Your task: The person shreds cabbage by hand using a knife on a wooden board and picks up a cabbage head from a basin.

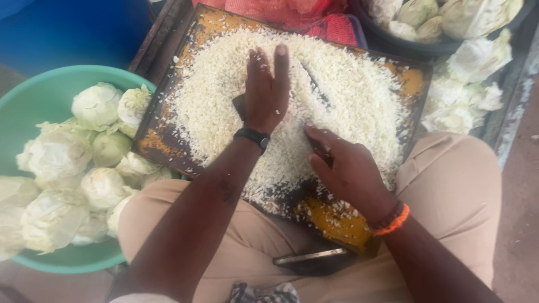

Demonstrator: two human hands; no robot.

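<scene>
At the bottom centre of the frame a dark slim phone (310, 257) lies on the person's tan trousers, just below the worn yellow-and-black chopping board (337, 221). Right of centre, the right hand (348, 171), an orange band at its wrist, is curled around a dark handle half buried in the heap of finely chopped white cabbage (348, 90). Higher up at centre, the left hand (266, 92), a black watch on its wrist, lies flat and open, fingers straight together, pressing on the shreds. At left, a teal plastic basin (33, 101) holds pale cabbage heads (98, 104)
</scene>
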